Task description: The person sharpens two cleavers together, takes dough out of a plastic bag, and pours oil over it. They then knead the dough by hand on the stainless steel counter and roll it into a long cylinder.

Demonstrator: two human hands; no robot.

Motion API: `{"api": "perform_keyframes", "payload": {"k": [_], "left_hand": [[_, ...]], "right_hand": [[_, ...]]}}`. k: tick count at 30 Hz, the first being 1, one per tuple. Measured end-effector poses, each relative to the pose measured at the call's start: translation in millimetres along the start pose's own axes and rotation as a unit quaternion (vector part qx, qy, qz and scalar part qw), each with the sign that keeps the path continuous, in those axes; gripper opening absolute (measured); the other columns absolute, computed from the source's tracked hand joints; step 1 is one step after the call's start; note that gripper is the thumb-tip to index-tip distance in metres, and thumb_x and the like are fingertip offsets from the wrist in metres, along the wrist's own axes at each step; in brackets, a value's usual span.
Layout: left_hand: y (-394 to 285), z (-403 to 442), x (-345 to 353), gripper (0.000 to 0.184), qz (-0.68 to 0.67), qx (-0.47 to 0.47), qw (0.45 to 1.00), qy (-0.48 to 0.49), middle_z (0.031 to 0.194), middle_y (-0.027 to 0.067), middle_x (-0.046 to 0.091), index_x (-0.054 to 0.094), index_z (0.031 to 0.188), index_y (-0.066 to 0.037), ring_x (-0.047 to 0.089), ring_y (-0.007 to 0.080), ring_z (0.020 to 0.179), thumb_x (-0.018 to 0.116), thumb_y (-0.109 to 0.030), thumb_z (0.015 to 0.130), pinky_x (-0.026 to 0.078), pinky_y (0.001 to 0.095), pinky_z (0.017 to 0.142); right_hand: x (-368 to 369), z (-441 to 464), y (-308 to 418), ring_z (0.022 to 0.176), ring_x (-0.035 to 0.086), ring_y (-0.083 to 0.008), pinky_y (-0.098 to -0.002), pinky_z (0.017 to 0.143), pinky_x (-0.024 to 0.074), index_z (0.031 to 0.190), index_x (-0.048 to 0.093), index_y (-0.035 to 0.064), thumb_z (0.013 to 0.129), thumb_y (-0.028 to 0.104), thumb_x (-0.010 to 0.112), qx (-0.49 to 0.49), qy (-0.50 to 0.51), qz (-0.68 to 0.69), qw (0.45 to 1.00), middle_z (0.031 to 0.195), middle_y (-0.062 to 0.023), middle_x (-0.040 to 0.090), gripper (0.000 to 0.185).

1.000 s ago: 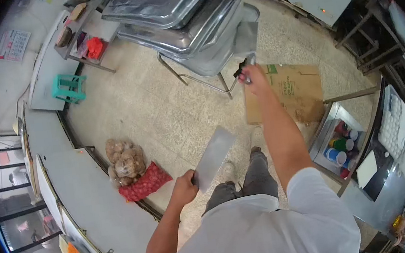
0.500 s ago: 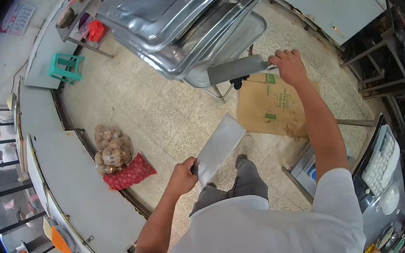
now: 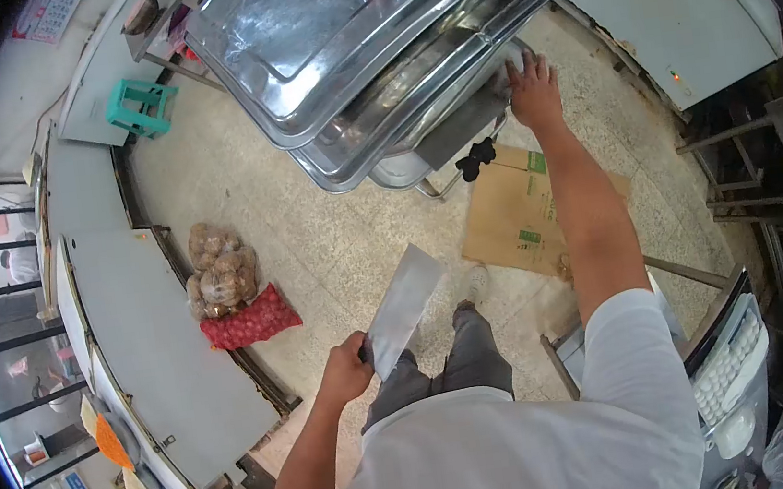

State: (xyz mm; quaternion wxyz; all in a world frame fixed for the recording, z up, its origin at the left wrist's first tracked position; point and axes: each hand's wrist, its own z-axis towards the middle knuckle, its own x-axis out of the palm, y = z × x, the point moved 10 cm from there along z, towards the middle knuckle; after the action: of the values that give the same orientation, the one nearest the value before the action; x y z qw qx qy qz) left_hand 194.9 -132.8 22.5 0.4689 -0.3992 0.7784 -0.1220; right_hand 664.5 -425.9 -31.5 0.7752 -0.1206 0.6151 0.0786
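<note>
My left hand (image 3: 344, 370) is closed around the dark handle of a cleaver (image 3: 406, 310). Its broad grey blade points up and forward, over the floor in front of my legs. At the end of my outstretched arm, my right hand (image 3: 536, 93) has its fingers bent round the handle end of a second cleaver (image 3: 470, 126); the handle itself is mostly hidden. That blade lies along the near edge of a lower metal tray (image 3: 400, 174). Just above it are large stacked metal trays (image 3: 334, 77).
Flattened cardboard (image 3: 509, 217) lies on the floor. To the left are a bag of brown produce (image 3: 221, 274), a red net sack (image 3: 252, 319) and a green stool (image 3: 140, 109). White cabinets (image 3: 675, 19) stand right. Egg trays (image 3: 734, 365) sit on the lower-right counter.
My right hand has moved forward, bringing its cleaver in against the lower tray under the stack. My left hand with its cleaver has shifted slightly left and down. The view has moved closer to the trays.
</note>
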Motion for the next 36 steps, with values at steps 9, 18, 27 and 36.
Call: {"api": "perform_keyframes", "payload": {"k": [9, 18, 27, 36], "left_hand": [[-16, 16, -8, 0.022, 0.046, 0.065, 0.995, -0.055, 0.079, 0.0259, 0.066, 0.06, 0.097, -0.001, 0.067, 0.0457, 0.078, 0.068, -0.009, 0.078, 0.052, 0.0502, 0.067], [-65, -6, 48, 0.021, 0.102, 0.286, 0.952, 0.036, 0.082, 0.025, 0.067, 0.058, 0.097, -0.002, 0.067, 0.0457, 0.082, 0.067, -0.009, 0.079, 0.052, 0.0538, 0.072], [-117, -150, 157, 0.017, 0.131, 0.469, 0.856, 0.171, 0.082, 0.0215, 0.068, 0.059, 0.091, -0.002, 0.067, 0.0432, 0.08, 0.068, -0.007, 0.077, 0.051, 0.0491, 0.069], [-125, -335, 333, 0.011, 0.082, 0.566, 0.74, 0.354, 0.075, 0.0095, 0.062, 0.057, 0.092, -0.001, 0.061, 0.0173, 0.07, 0.057, 0.005, 0.084, 0.049, 0.0327, 0.062]], "right_hand": [[90, -237, -9, 0.115, 0.064, -0.0344, -0.0434, 0.094, 0.0492, 0.121, 0.063, 0.0061, 0.094, 0.024, 0.064, 0.31, 0.031, 0.564, 0.765, 0.116, -0.0216, 0.068, 0.032], [-89, -641, 84, 0.078, 0.063, -0.0181, -0.0327, 0.075, 0.0512, 0.097, 0.068, 0.0021, 0.093, 0.019, 0.067, 0.461, 0.123, 0.446, 0.757, 0.083, -0.009, 0.068, 0.017], [-226, -853, 110, 0.081, 0.066, -0.0314, -0.0396, 0.073, 0.0527, 0.094, 0.069, 0.0008, 0.091, 0.017, 0.07, 0.59, -0.027, 0.318, 0.742, 0.089, -0.0167, 0.069, 0.017], [-335, -980, 105, 0.082, 0.065, -0.036, -0.0422, 0.073, 0.0522, 0.084, 0.067, -0.0009, 0.09, 0.014, 0.071, 0.535, -0.267, 0.326, 0.733, 0.091, -0.0161, 0.067, 0.016]]}}
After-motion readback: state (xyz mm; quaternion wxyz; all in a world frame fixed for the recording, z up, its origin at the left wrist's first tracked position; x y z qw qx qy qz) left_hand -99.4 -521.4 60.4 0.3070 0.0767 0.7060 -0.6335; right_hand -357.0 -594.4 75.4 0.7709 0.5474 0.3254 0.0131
